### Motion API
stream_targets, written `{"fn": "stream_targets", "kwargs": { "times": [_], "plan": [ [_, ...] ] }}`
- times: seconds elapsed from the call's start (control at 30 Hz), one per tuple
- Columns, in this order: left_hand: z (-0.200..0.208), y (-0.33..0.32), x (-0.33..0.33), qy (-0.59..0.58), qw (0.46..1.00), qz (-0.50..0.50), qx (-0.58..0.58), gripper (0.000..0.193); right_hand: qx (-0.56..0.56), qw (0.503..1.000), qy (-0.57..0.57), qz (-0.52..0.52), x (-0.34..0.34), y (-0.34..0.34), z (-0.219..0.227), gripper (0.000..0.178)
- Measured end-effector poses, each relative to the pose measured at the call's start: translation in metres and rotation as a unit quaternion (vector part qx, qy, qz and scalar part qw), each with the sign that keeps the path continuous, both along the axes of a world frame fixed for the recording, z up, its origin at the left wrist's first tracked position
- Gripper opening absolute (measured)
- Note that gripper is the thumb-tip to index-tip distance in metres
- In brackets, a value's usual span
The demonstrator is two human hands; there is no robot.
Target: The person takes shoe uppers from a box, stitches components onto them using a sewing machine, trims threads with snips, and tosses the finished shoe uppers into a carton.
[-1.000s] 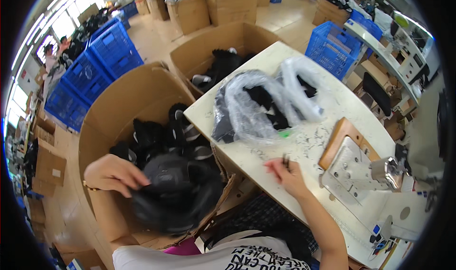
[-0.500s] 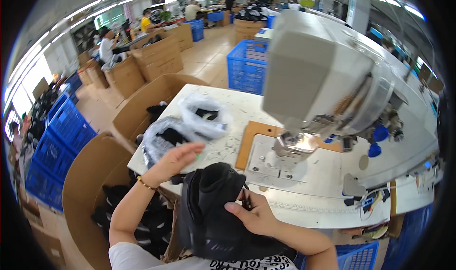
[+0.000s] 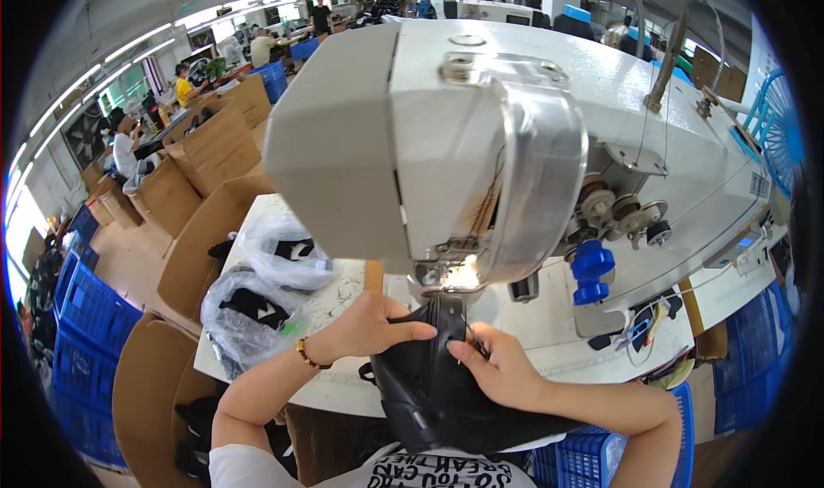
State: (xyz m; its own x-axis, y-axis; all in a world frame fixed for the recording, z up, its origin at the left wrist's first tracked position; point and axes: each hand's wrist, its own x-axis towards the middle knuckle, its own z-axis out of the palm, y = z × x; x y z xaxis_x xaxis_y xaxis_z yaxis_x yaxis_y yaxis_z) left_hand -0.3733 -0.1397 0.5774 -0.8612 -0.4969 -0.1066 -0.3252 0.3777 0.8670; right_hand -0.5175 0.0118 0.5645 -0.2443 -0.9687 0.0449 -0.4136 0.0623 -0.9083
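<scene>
A black zippered piece (image 3: 429,402), shaped like a boot upper, is held by both my hands beneath the head of a white sewing machine (image 3: 343,145). Its far end reaches the lit needle area (image 3: 461,273), and the machine head hides the exact contact. My left hand (image 3: 371,327) grips the left edge with thumb and fingers, close to the needle. On the right side, my right hand (image 3: 502,372) pinches the same piece with the thumb on top. A small dark metal object shows between that hand's fingers, too small to name.
Plastic bags with black pieces (image 3: 249,303) lie on the white table (image 3: 330,372), left of the machine. Tall cardboard boxes (image 3: 142,394) and stacked blue crates (image 3: 86,359) stand farther left. A blue basket (image 3: 584,462) is below at right. People work in the background.
The black piece has moved forward and right to the needle. My left hand, raised and open before, now grips its left edge. The view has shifted toward the machine.
</scene>
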Motion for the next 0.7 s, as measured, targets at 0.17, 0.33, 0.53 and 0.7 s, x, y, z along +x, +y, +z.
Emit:
{"fn": "stream_targets", "kwargs": {
  "times": [0.17, 0.33, 0.53, 0.7],
  "plan": [
    [-0.001, -0.017, -0.029, 0.109, 0.98, 0.004, -0.167, 0.037, 0.095, 0.995, -0.005, 0.0, -0.028, -0.02, 0.009, 0.033],
    [0.023, -0.005, -0.038, 0.051, 0.973, 0.045, -0.222, 0.043, -0.026, 0.997, 0.071, -0.015, -0.036, -0.021, 0.015, 0.024],
    [-0.026, -0.023, -0.027, 0.162, 0.931, 0.073, -0.32, 0.049, 0.046, 0.979, 0.192, 0.049, -0.023, -0.022, 0.011, 0.022],
    [-0.007, -0.011, -0.004, 0.137, 0.94, 0.133, -0.283, 0.026, -0.121, 0.972, 0.197, -0.04, -0.018, -0.027, -0.017, 0.021]
  ]
}}
